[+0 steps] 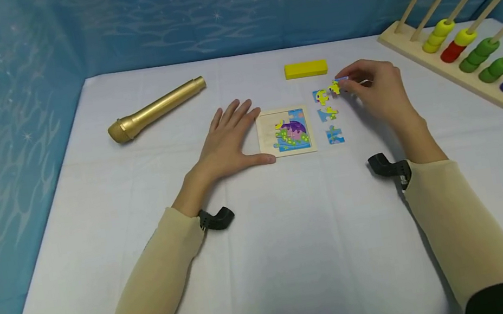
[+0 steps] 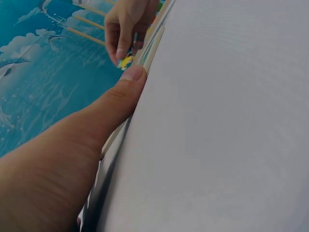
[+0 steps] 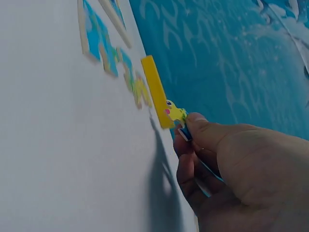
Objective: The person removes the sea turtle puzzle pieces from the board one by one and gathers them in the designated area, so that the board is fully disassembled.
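Observation:
Between thumb and fingers, my right hand [image 1: 375,85] pinches a yellow and blue jigsaw piece [image 3: 176,114], lifted off the table in the right wrist view. My left hand [image 1: 229,144] lies with its fingers spread, its thumb and fingertips at the left side of a square wooden puzzle board [image 1: 311,136]. Several pieces fill part of that board, forming a purple and green picture [image 1: 294,131]; bare wood shows at the picture's left. Just right of the board lie three loose pieces in a column: an upper one [image 1: 321,96], a middle one [image 1: 327,114] and a lower one [image 1: 335,136].
A yellow block [image 1: 305,69] lies behind the loose pieces. At the back right stands a wooden abacus [image 1: 450,68] with colored beads on upright rods. A gold microphone-shaped tube [image 1: 157,110] lies at the back left of the white table [image 1: 276,252].

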Action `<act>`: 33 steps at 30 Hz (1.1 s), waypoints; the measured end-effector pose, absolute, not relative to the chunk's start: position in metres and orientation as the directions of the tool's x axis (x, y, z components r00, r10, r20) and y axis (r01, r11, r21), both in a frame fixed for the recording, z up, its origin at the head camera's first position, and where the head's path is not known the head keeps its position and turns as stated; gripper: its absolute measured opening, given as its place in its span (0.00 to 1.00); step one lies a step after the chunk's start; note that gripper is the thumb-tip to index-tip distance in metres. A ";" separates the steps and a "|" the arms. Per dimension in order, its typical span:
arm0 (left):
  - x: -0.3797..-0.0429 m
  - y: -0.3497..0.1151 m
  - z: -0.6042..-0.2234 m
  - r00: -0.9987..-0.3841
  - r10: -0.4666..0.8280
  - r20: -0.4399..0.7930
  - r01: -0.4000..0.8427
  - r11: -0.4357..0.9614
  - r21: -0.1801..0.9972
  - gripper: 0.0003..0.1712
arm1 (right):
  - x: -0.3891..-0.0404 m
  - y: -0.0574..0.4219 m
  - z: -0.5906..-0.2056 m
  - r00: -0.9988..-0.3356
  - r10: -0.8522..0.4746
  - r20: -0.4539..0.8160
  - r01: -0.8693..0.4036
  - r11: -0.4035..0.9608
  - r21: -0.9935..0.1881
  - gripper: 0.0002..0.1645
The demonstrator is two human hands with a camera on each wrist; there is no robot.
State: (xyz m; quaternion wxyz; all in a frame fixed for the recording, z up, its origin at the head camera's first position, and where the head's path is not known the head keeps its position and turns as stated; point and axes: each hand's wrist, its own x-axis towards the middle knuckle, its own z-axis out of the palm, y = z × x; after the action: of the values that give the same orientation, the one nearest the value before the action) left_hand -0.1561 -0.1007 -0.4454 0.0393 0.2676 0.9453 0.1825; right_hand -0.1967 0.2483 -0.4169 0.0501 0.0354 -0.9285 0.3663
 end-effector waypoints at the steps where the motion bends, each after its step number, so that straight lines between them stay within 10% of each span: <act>1: -0.156 -0.101 -0.445 -0.854 0.520 0.024 0.491 0.790 0.367 0.66 | -0.197 0.251 -0.418 -0.993 -0.021 0.116 -0.094 0.737 -0.669 0.20; 21: -0.156 -0.100 -0.445 -0.858 0.514 0.014 0.483 0.796 0.364 0.66 | -0.198 0.252 -0.427 -0.946 0.163 0.279 -0.061 0.758 -0.649 0.22; 33: -0.155 -0.101 -0.443 -0.856 0.517 0.021 0.485 0.787 0.383 0.66 | -0.191 0.216 -0.423 -0.977 -0.117 0.179 -0.214 0.586 -0.781 0.21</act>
State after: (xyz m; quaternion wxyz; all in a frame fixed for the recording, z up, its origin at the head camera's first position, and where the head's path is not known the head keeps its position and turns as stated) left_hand -0.1550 -0.1008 -0.4428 0.0424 0.2652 0.9442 0.1907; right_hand -0.1910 0.2157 -0.4230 0.0541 0.0931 -0.8890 0.4451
